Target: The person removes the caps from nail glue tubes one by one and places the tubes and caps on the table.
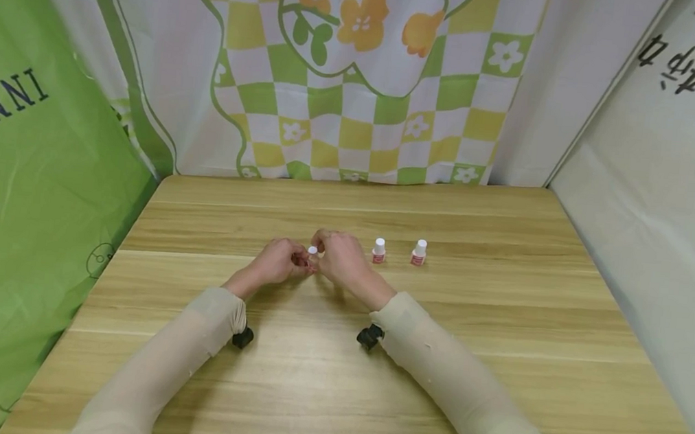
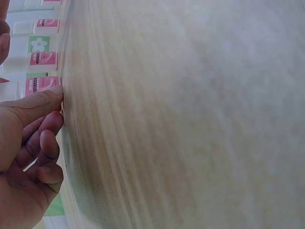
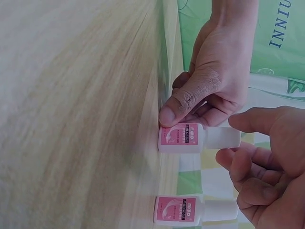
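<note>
In the right wrist view a small nail glue bottle (image 3: 181, 138) with a pink label and white cap (image 3: 223, 138) stands on the table. My left hand (image 1: 278, 260) grips its body low down, thumb across the label edge and the other fingers curled behind. At the top, my right hand (image 1: 346, 262) has its thumb and a fingertip on either side of the white cap. A second like bottle (image 3: 178, 210) stands right beside this one, under the right hand in that view. From the head, the right hand partly covers the gripped bottle (image 1: 312, 250).
Two more nail glue bottles, one nearer (image 1: 378, 251) and one farther right (image 1: 419, 253), stand upright in a row to the right of my hands. The wooden table (image 1: 307, 393) ends at a checked flower curtain (image 1: 354, 135); a green cloth (image 1: 35, 169) hangs at left.
</note>
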A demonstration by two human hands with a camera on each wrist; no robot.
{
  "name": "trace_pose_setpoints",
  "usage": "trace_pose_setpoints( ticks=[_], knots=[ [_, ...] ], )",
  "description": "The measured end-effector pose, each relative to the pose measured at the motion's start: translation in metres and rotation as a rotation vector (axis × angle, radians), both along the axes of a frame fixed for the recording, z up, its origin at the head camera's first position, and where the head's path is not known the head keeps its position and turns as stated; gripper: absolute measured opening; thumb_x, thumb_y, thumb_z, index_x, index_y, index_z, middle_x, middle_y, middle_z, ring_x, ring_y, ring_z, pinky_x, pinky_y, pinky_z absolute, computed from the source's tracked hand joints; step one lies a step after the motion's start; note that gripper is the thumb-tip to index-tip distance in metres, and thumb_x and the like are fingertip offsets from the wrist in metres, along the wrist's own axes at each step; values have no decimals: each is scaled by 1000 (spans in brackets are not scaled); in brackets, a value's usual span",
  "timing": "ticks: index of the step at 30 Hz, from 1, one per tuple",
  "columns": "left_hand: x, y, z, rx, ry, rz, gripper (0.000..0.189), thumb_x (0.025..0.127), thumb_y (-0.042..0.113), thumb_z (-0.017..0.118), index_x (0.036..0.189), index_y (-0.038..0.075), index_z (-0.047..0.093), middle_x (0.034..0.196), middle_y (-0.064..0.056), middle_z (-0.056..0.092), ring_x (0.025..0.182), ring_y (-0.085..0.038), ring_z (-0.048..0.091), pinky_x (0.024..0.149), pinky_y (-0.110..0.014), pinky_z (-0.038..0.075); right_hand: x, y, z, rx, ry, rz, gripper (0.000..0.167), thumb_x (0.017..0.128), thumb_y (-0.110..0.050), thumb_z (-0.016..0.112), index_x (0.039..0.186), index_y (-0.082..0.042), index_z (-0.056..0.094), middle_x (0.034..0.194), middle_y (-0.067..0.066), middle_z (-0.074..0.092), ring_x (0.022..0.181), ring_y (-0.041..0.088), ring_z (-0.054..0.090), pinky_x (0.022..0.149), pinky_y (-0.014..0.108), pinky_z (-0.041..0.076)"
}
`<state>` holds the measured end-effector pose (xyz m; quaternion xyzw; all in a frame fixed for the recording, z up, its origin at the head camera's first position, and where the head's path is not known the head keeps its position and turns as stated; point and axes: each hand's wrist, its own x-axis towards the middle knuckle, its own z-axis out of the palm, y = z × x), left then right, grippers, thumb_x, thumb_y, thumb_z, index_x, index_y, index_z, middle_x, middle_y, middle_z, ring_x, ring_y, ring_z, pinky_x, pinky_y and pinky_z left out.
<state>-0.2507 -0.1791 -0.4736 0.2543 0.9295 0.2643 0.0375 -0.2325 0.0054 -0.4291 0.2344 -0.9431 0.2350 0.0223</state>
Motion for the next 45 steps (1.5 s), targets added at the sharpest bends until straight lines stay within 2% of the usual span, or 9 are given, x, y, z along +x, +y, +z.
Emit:
trace_pose_setpoints(
  ticks=[9,21,45],
  knots=[
    [1,1,-1,-23,35,-2,12,81,16,83,87,8,76,79,-3,74,68,-9,63,67,-26,53,1,0,-2,4,31,-5,22,86,-23,77,103,-11,70,93,2,72,83,19,67,74,33,54],
    [0,1,-1,-4,25,9,11,82,16,82,87,8,77,78,-3,74,68,-8,63,67,-26,53,0,0,-4,10,57,7,22,86,-23,77,103,-12,70,93,1,72,84,19,67,75,33,54],
    [0,1,-2,-26,35,7,11,82,18,83,86,9,77,76,-1,73,64,-7,60,64,-25,50,1,0,-2,9,37,3,22,87,-23,75,105,-13,70,97,2,73,87,20,68,77,34,55]
  ],
)
